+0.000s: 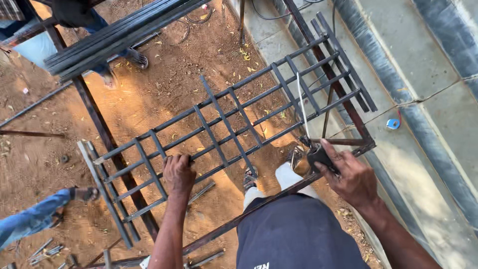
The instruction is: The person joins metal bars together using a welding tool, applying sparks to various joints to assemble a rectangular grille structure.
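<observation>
Reddish bare earth (164, 94) strewn with dry leaves fills the left and middle of the view, meeting a grey concrete pavement (423, 60) on the right; at the far left edge a co-worker's leg in blue jeans (30, 219) ends in a sandalled foot, with loose metal offcuts (45, 249) on the ground just below it; higher up, a bundle of long dark steel bars (119, 35) runs diagonally above another person's feet (124, 67); a black welded steel window grille (224, 129) stretches slantwise across the middle, raised above the ground on dark steel bars; the left hand (178, 172) is clenched over one of the grille's lower rails, fingers wrapped round the bar in a tight grip; below the grille the person's own sandalled feet (250, 178) and pale trousers show above a dark shirt; the right hand (351, 177) is closed in a firm grip on a black welding electrode holder (316, 155) at the grille's right end, a thin pale welding rod (301, 104) rising from it across the bars; farther right, a small blue round object (393, 123) lies on the concrete.
</observation>
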